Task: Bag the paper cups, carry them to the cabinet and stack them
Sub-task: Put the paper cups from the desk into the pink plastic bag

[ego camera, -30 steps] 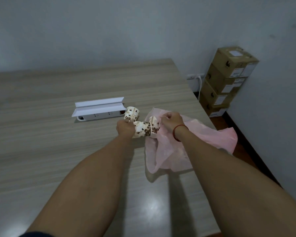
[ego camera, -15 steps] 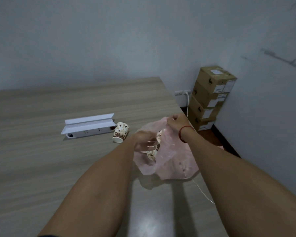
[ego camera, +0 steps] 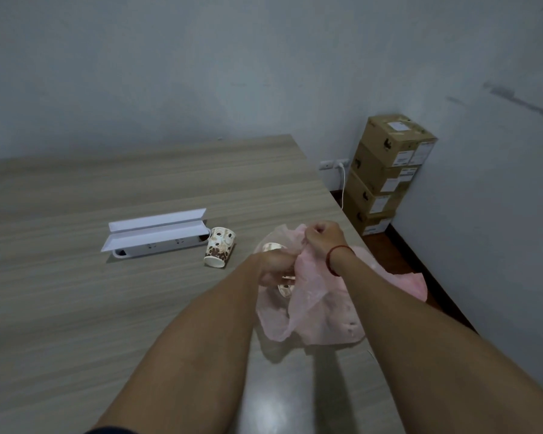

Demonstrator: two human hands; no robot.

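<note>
Cups (ego camera: pixel 284 285) crush easily; our left hand (ego camera: pixel 275 266) clasps them inside the limp bag (ego camera: pixel 320 311), whose rim our right hand (ego camera: pixel 323 241) pinches.

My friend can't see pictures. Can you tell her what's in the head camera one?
A person's right hand holds open a pink plastic bag while the left hand pushes patterned paper cups into it. One more paper cup sits on the wooden table beside a white power strip. Cardboard boxes are stacked in the corner.
</note>
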